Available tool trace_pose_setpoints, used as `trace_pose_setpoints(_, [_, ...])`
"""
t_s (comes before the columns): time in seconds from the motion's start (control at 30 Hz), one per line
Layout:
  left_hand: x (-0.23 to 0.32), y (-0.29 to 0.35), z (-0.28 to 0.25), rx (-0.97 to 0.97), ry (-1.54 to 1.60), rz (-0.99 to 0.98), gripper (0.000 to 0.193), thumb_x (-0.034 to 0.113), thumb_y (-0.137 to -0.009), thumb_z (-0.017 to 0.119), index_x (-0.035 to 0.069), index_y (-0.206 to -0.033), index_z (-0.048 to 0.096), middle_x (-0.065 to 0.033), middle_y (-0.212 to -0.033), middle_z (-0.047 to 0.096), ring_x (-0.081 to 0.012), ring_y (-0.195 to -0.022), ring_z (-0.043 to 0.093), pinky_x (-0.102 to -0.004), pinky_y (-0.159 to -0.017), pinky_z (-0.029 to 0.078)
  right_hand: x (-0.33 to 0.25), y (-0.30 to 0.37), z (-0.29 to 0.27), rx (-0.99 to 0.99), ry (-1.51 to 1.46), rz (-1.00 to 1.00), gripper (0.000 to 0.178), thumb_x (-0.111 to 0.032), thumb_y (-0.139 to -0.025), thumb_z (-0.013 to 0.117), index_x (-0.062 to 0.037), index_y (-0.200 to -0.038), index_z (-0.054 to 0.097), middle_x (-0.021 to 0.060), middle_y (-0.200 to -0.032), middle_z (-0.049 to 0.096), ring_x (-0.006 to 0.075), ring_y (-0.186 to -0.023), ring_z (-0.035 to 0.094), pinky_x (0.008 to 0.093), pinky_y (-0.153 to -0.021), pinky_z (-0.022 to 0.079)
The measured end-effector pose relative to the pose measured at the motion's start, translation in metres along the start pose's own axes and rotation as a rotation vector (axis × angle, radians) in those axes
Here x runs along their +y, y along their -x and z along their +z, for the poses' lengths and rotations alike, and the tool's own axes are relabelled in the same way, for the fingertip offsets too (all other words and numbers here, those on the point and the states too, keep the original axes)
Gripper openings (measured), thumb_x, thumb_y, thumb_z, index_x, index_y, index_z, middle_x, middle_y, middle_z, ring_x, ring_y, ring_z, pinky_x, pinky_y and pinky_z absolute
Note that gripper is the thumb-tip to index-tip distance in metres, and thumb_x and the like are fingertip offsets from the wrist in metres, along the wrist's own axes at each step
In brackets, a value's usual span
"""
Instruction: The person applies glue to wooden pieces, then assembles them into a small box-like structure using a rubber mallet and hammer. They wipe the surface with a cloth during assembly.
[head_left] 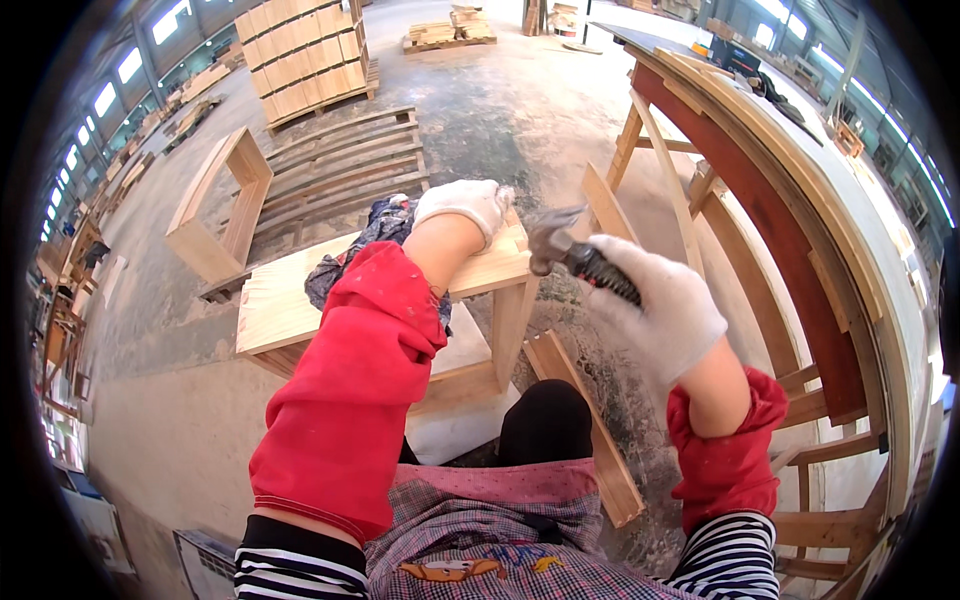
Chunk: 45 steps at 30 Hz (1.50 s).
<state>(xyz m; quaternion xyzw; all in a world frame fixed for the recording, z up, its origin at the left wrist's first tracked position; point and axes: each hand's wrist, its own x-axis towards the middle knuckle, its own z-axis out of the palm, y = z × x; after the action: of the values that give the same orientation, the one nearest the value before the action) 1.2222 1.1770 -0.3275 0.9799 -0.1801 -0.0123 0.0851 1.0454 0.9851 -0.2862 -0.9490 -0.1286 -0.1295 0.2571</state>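
In my right hand [660, 310], in a white glove, is a claw hammer [552, 244], gripped by its dark handle. The hammer's metal head hangs just right of the corner of a light wooden box frame [275, 308]. My left hand [465, 208], also gloved in white, rests at the far right corner of the frame's top. Its fingers are curled together, and whatever they pinch is too small or hidden to make out. A crumpled dark patterned cloth [328, 277] lies on the frame, partly beneath my left forearm.
To the right stands a long workbench [790, 185] on wooden legs. Boards lie on the floor, one wooden board [590, 430] beside my knee. Left of the frame are an open wooden box [190, 235] and a slatted pallet [345, 165]. Stacked wooden pieces [305, 55] stand farther back.
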Motion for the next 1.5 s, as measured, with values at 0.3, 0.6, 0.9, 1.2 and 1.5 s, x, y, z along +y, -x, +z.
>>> trace_pose_setpoints(0.3, [0.003,-0.001,-0.002,0.008,0.011,-0.01,0.047,0.041,-0.101,0.035,0.012,-0.115,0.069,-0.0157,-0.118,0.067,-0.0347,-0.11,0.063,-0.0445,-0.093,0.049,0.016,-0.011,0.004,0.04,-0.142,0.003,0.041,-0.017,-0.083,0.068,-0.0053,-0.121,0.06,0.023,-0.098,0.066,0.0396,-0.092,0.065,0.0418,-0.08,0.051])
trace_pose_setpoints(0.6, [0.004,0.0,-0.006,-0.008,0.013,-0.014,0.044,0.04,-0.101,0.039,0.011,-0.116,0.067,-0.0155,-0.117,0.067,-0.0344,-0.11,0.063,-0.0446,-0.092,0.05,0.024,-0.043,0.016,0.019,-0.117,0.009,0.038,-0.021,-0.084,0.066,-0.0067,-0.12,0.062,0.022,-0.095,0.067,0.0384,-0.092,0.066,0.0408,-0.079,0.052])
trace_pose_setpoints(0.9, [-0.002,0.0,0.005,0.103,0.077,-0.044,0.031,0.031,-0.098,0.046,0.008,-0.115,0.06,-0.0194,-0.112,0.068,-0.0366,-0.106,0.065,-0.046,-0.089,0.051,0.035,-0.058,0.03,0.107,-0.131,-0.001,0.041,-0.024,-0.084,0.067,-0.0068,-0.12,0.062,0.0218,-0.096,0.067,0.0375,-0.092,0.066,0.0404,-0.081,0.051])
trace_pose_setpoints(1.2, [-0.016,0.01,0.003,0.225,0.106,0.019,0.027,0.022,-0.095,0.048,0.01,-0.117,0.057,-0.0181,-0.108,0.069,-0.0369,-0.101,0.067,-0.0457,-0.086,0.052,0.033,-0.083,0.048,0.09,-0.098,0.025,0.041,-0.028,-0.085,0.066,-0.0094,-0.121,0.061,0.021,-0.101,0.068,0.0368,-0.096,0.066,0.0404,-0.084,0.051])
trace_pose_setpoints(1.5, [-0.065,0.112,-0.062,-0.062,-0.208,0.097,0.056,0.048,-0.091,0.051,0.015,-0.137,0.052,-0.0144,-0.14,0.049,-0.0312,-0.131,0.045,-0.0557,-0.108,0.032,0.034,-0.077,0.062,0.15,-0.159,-0.015,0.041,-0.013,-0.087,0.062,-0.0037,-0.127,0.059,0.0136,-0.096,0.068,0.0195,-0.085,0.067,0.0313,-0.082,0.051])
